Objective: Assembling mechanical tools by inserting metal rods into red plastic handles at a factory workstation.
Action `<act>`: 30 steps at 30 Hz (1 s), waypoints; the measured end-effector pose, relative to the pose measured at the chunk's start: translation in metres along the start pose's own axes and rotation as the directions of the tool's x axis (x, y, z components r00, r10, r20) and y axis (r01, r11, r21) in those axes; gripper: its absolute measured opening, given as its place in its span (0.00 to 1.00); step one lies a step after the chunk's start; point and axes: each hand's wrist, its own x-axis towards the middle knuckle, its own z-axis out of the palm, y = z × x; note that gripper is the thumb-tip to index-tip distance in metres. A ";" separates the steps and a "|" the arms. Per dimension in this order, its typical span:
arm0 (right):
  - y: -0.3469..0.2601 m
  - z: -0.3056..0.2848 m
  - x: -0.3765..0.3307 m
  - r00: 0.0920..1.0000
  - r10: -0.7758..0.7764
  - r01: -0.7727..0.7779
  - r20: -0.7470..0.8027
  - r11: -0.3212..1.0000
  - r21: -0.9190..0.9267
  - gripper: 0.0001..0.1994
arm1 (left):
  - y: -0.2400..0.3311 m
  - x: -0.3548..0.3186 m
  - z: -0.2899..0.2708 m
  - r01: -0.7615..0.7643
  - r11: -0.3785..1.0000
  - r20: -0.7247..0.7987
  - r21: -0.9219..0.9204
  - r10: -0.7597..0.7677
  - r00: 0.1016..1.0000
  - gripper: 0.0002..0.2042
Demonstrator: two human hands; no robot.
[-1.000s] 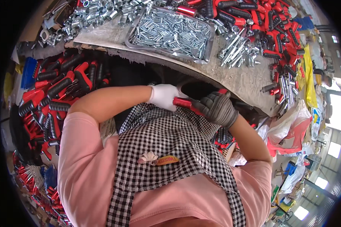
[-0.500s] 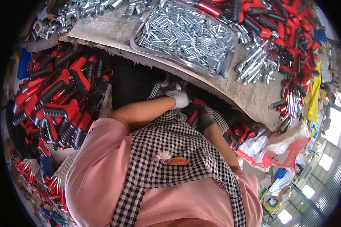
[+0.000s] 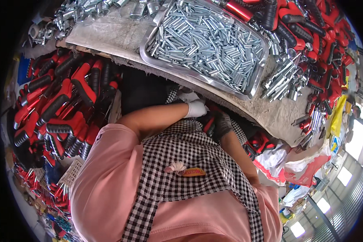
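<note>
My left hand (image 3: 196,109), in a white glove, is at my lap just under the table's near edge. Its fingers are in shadow, so their grip does not show. Close beside it on the right, my right hand (image 3: 222,125) in a dark grey glove is closed around a red-and-black handled tool (image 3: 208,124). The tool's far end disappears into the dark below the table. A checked apron (image 3: 177,141) lies under both hands.
On the table (image 3: 105,38) stands a metal tray (image 3: 165,64) full of short silver pins. Silver rod-like parts (image 3: 284,78) lie right of it, near piled red-and-black handles (image 3: 322,44). More such handles (image 3: 64,101) are heaped at my left. A plastic bag (image 3: 298,167) hangs at the right.
The whole view has shifted slightly, so the tray and table sit a little lower and further right. Both hands stay together under the table edge, with little visible movement.
</note>
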 end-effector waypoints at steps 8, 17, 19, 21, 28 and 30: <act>-0.012 0.085 0.027 0.992 -0.124 0.117 -0.005 0.928 0.355 0.18 | -0.042 0.027 0.038 -0.099 0.699 -0.474 -0.708 -0.367 0.800 0.14; -0.034 0.125 0.019 0.909 -0.366 0.355 -0.200 0.426 0.832 0.19 | 0.090 -0.081 -0.070 0.248 0.902 0.067 -0.353 -0.240 0.969 0.13; -0.039 0.135 0.014 0.908 -0.370 0.333 -0.197 0.353 0.874 0.20 | 0.055 -0.050 -0.051 0.115 0.937 0.044 0.329 -0.137 0.990 0.14; -0.035 0.159 0.012 0.915 -0.355 0.305 -0.194 0.289 0.908 0.20 | 0.037 -0.037 -0.031 0.133 0.772 0.005 0.621 -0.174 0.985 0.16; -0.028 0.185 0.002 0.891 -0.354 0.299 -0.283 -0.012 0.954 0.21 | 0.015 -0.038 -0.014 -0.070 0.819 -0.483 0.569 0.402 0.778 0.18; -0.006 0.214 -0.001 0.882 -0.344 0.307 -0.321 -0.095 0.947 0.21 | 0.000 -0.030 -0.010 0.124 0.848 -0.277 0.516 0.028 0.961 0.20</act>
